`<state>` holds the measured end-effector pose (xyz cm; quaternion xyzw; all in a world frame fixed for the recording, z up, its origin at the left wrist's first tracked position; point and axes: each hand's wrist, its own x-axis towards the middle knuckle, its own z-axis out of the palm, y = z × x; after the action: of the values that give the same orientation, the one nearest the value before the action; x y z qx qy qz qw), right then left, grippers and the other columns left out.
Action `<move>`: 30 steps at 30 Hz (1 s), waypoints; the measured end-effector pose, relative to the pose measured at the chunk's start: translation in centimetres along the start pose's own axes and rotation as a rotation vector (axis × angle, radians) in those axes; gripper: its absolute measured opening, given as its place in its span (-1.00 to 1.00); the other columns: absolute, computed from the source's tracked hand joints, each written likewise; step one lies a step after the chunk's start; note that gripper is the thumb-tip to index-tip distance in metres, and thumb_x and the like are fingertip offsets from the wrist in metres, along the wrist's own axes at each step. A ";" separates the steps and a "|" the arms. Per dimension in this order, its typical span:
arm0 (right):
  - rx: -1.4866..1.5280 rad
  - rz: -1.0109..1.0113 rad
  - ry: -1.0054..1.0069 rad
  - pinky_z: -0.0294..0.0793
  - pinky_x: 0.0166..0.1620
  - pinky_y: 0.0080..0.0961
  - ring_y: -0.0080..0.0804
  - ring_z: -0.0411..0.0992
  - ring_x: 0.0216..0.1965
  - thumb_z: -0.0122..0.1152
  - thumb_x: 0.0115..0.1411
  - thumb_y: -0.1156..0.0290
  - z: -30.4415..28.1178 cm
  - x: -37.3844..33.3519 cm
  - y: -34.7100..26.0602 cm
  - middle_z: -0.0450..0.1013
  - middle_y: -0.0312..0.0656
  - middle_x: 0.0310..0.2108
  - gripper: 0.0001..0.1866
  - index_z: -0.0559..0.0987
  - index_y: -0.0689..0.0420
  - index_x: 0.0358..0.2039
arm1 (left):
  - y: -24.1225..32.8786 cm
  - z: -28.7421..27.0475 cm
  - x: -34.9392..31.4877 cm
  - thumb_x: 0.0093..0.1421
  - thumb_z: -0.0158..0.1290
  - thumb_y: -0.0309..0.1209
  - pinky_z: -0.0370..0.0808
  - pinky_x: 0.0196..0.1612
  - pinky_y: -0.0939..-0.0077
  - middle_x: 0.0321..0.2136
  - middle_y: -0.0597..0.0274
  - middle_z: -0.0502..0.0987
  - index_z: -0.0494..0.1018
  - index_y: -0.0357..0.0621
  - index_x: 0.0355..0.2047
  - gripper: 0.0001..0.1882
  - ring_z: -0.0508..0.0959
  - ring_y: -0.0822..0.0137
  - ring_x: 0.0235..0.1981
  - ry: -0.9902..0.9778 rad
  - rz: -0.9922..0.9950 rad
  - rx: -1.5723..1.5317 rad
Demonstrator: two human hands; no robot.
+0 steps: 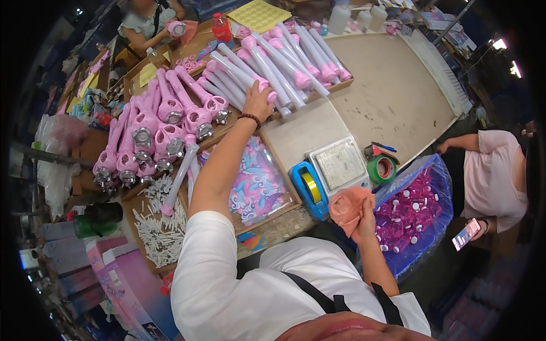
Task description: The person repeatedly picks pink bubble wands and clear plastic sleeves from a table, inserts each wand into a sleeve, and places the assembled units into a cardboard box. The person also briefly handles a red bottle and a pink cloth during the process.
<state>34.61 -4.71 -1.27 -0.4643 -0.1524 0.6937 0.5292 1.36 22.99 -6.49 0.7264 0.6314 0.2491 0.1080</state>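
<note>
My left hand (259, 103), with a beaded bracelet at the wrist, reaches across the table. Its fingers curl over the pink knob of a pale tube at the near edge of a pile of pink-knobbed tubes (290, 59). Close to my body on the right, my right hand (365, 220) is closed on a salmon-coloured cloth (346, 209), which hangs crumpled from the fingers. Left of my reaching arm lie many pink wands (169, 108) with openwork heads and silvery ends. Below that arm sits a tray of pink and blue printed pieces (259, 182).
A scale (339, 162), blue tape dispenser (307, 190) and green tape roll (381, 169) stand near my right hand. A blue-lined bin (438, 227) holds small pink bottles. Small white parts (159, 227) fill a box at left. One person (495, 176) holds a phone; another (151, 28) works opposite.
</note>
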 end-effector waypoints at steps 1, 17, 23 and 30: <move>-0.007 -0.006 0.014 0.37 0.09 -0.32 -0.28 0.37 0.04 -0.25 0.33 0.02 0.0 -0.2 0.1 0.38 -0.14 0.01 -0.49 0.32 0.17 0.06 | 0.0 0.1 0.1 -0.08 0.15 -0.38 0.17 0.21 0.13 0.18 -0.27 0.09 0.39 0.05 -0.01 -0.47 0.10 -0.25 0.19 0.005 0.006 -0.027; -0.023 -0.030 -0.026 0.33 0.12 -0.25 -0.26 0.33 0.08 -0.21 0.31 -0.02 1.4 -1.8 1.1 0.33 -0.16 0.06 -0.48 0.29 0.10 0.10 | 0.5 0.3 0.5 0.00 0.04 -0.40 0.39 0.02 0.26 0.02 -0.10 0.35 0.39 -0.11 -0.04 -0.55 0.39 -0.05 0.01 0.298 0.207 -0.034; 0.038 -0.023 -0.206 0.33 0.12 -0.18 -0.21 0.28 0.13 -0.21 0.30 -0.03 2.4 -2.0 1.3 0.26 -0.17 0.13 -0.44 0.22 0.07 0.17 | 2.6 -1.0 -5.6 -0.01 0.11 -0.35 0.45 -0.12 0.31 -0.25 0.04 0.54 0.47 -0.17 -0.16 -0.63 0.52 0.09 -0.22 0.108 0.037 -0.417; 0.071 0.171 -0.301 0.56 -0.27 -0.18 -0.13 0.39 0.00 -0.18 0.19 -0.24 5.5 -1.7 2.9 0.24 -0.10 0.14 -0.24 0.14 0.05 0.22 | 7.2 -3.2 -19.0 0.24 0.02 -0.35 0.46 -0.13 0.57 -0.20 0.16 0.52 0.35 -0.28 -0.01 -0.64 0.50 0.44 -0.18 -0.237 -0.274 -1.238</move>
<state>28.48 -5.78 0.41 -0.3476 -0.1653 0.8027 0.4556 4.53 2.73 -4.63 0.4651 0.4415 0.4692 0.6071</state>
